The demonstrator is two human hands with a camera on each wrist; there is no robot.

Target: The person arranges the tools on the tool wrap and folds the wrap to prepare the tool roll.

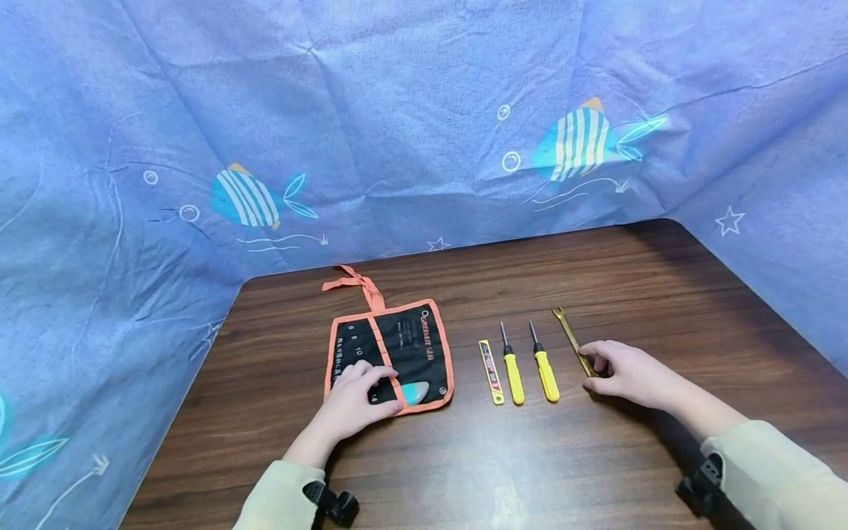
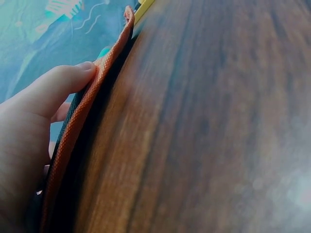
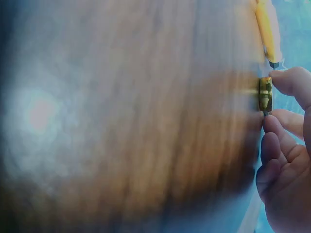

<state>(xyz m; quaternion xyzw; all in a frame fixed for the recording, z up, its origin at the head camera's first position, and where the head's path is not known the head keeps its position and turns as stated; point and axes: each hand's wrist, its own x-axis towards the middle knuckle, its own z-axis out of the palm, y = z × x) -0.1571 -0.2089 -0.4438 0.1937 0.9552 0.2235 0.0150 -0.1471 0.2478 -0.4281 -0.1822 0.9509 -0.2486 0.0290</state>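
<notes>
In the head view, my left hand (image 1: 358, 394) rests on a black tool pouch (image 1: 411, 335) with orange trim, its thumb and fingers spread over the pocket. A teal and grey rounded piece (image 1: 415, 392) of unclear kind shows beside that thumb. The left wrist view has the thumb touching the pouch's orange edge (image 2: 80, 114). At the right, my right hand (image 1: 629, 372) pinches the near end of a brass-coloured wrench (image 1: 570, 333) between thumb and finger. The wrench end (image 3: 265, 94) appears between the fingertips in the right wrist view, and its far end lies on the table.
Two yellow-handled screwdrivers (image 1: 514, 379) and a narrow flat packet (image 1: 492, 374) with a printed label lie between my hands. Orange ties (image 1: 361, 281) trail from the pouch's far edge. Blue fish-print cloth (image 1: 397, 132) encloses the back and sides of the wooden table (image 1: 464, 471).
</notes>
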